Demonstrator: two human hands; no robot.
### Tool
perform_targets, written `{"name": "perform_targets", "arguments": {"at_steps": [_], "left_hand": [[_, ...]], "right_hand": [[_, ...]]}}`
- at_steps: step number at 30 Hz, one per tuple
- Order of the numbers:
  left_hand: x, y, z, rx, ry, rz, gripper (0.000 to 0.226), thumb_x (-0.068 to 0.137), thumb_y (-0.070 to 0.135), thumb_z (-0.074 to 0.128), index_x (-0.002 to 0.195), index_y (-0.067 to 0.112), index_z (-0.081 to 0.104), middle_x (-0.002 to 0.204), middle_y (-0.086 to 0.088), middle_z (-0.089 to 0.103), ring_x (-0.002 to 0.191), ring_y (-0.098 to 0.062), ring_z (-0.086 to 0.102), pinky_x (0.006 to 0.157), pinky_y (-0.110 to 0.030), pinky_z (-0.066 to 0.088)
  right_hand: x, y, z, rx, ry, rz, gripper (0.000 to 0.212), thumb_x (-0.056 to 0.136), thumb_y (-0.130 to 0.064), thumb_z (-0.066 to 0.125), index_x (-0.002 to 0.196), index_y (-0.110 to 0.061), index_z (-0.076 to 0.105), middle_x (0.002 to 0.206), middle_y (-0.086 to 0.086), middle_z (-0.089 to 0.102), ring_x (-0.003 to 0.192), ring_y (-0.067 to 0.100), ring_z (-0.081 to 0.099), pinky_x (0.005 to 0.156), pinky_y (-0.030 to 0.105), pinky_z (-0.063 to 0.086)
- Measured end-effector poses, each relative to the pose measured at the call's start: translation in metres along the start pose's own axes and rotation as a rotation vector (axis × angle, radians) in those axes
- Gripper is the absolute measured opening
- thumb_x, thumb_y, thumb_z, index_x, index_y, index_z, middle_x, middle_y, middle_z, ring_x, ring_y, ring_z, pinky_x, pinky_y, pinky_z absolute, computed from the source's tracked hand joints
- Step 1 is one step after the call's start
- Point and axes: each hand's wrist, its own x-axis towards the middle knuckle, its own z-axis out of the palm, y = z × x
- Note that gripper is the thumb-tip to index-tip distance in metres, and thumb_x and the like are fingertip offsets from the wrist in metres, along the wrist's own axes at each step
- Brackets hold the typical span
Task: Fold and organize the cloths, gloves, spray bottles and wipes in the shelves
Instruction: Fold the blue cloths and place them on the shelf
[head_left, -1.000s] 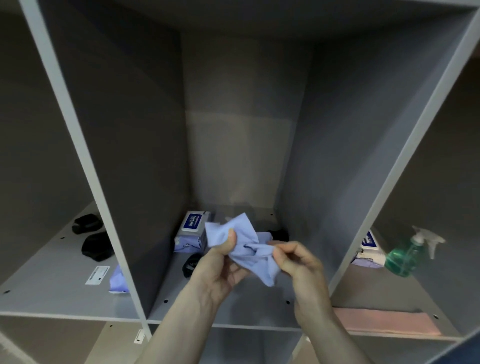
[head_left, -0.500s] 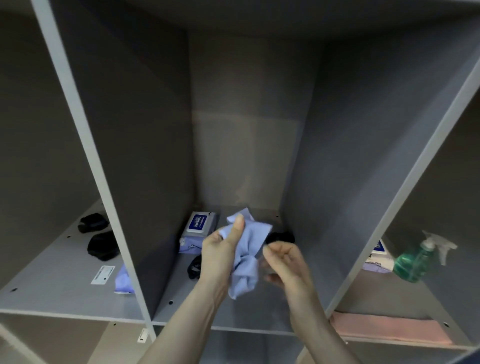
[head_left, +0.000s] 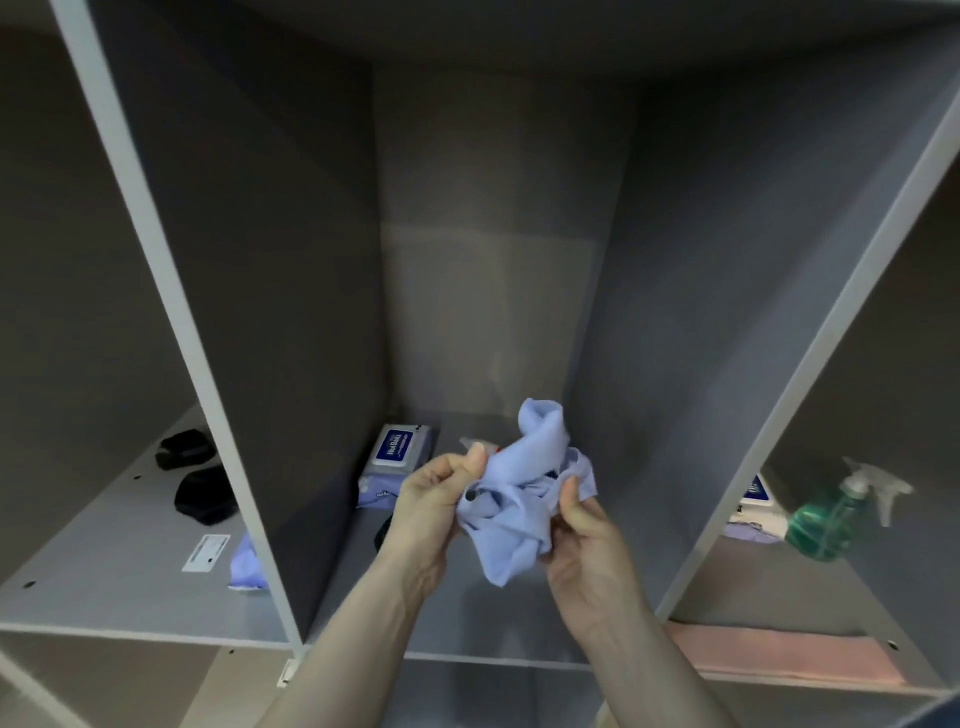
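A crumpled light-blue cloth (head_left: 524, 493) hangs in front of the middle shelf compartment. My left hand (head_left: 436, 499) pinches its left edge between thumb and fingers. My right hand (head_left: 582, 525) grips its right side, thumb on top. Behind them a wipes pack (head_left: 395, 457) with a blue label lies on the middle shelf (head_left: 467, 613). A dark glove (head_left: 383, 532) shows partly behind my left wrist. A white spray nozzle tip (head_left: 470, 443) peeks out above my left thumb.
The left compartment holds two black gloves (head_left: 195, 480) and a light-blue cloth (head_left: 248, 564) against the divider. The right compartment holds a green spray bottle (head_left: 836, 514), a wipes pack (head_left: 756, 501) and a flat pink cloth (head_left: 779, 654) at its front edge.
My right hand has taken hold of the cloth again after letting go half a second ago. The cloth is bunched higher between both hands, which have come closer together.
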Motion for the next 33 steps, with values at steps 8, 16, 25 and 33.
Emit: {"name": "perform_targets", "arguments": {"at_steps": [8,16,25,33], "left_hand": [[-0.010,-0.009,0.021,0.272,0.083,-0.135,0.053,0.091,0.057,0.045,0.101,0.011,0.068,0.097,-0.008,0.074,0.089,-0.020,0.069,0.075,-0.033,0.057],[-0.023,-0.001,0.017,0.212,-0.004,-0.092,0.035,0.078,0.018,0.076,0.107,0.001,0.066,0.090,-0.013,0.074,0.069,-0.017,0.070,0.058,-0.029,0.057],[-0.018,-0.011,0.010,-0.188,-0.039,-0.333,0.052,0.074,0.013,0.061,0.122,-0.007,0.059,0.114,-0.025,0.062,0.099,-0.032,0.057,0.088,-0.038,0.047],[-0.008,-0.020,0.009,-0.163,0.099,-0.214,0.026,0.089,0.013,0.059,0.111,0.000,0.065,0.090,-0.014,0.070,0.070,-0.020,0.066,0.060,-0.027,0.055]], "right_hand": [[0.005,0.002,-0.007,-0.185,0.166,-0.067,0.018,0.099,-0.015,0.046,0.093,-0.009,0.062,0.079,0.005,0.072,0.077,0.025,0.063,0.065,0.032,0.054],[-0.006,0.004,-0.010,-0.187,-0.041,-0.212,0.026,0.087,-0.017,0.057,0.110,-0.007,0.063,0.097,0.010,0.074,0.087,0.019,0.071,0.075,0.028,0.057],[0.016,-0.005,-0.018,0.059,0.172,0.293,0.029,0.095,-0.009,0.042,0.111,0.009,0.059,0.111,0.024,0.065,0.097,0.032,0.064,0.080,0.035,0.055],[0.018,-0.001,-0.004,-0.227,0.306,0.013,0.019,0.094,-0.010,0.056,0.111,-0.002,0.057,0.095,0.016,0.065,0.081,0.024,0.064,0.073,0.033,0.052]]}}
